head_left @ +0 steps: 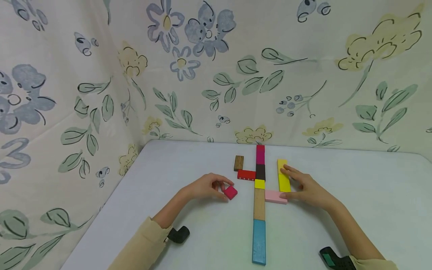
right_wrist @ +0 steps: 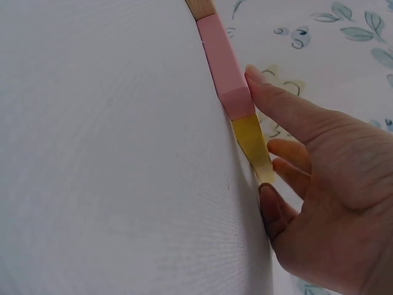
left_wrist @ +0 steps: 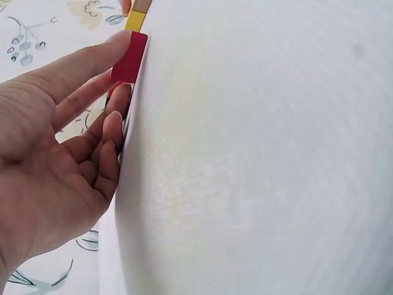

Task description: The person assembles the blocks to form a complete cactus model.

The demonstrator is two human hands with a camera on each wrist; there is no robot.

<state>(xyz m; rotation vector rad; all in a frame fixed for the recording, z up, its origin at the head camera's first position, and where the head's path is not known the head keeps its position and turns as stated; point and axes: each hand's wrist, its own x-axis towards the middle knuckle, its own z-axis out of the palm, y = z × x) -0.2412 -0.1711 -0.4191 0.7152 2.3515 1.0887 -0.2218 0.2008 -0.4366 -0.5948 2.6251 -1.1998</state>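
Note:
In the head view my left hand (head_left: 206,186) pinches a small crimson block (head_left: 231,192), which is turned cornerwise. The left wrist view shows the thumb of the left hand (left_wrist: 55,129) against that crimson block (left_wrist: 130,58), the other fingers curled loosely below. My right hand (head_left: 307,189) lies over the right side of the layout. Its index fingertip touches the yellow pieces (head_left: 284,180), and its thumb rests at the end of a pink block (head_left: 274,196). Seen from the right wrist, the thumb of the right hand (right_wrist: 331,184) meets the pink block (right_wrist: 226,67), its fingers extending beside the yellow piece (right_wrist: 253,144).
A column of blocks runs down the white table (head_left: 209,228): magenta (head_left: 260,154), dark brown (head_left: 260,172), yellow (head_left: 259,183), tan (head_left: 259,204) and blue (head_left: 259,242). Left of it lie a red block (head_left: 246,175) and a brown wood-grain block (head_left: 239,163). Floral cloth hangs behind.

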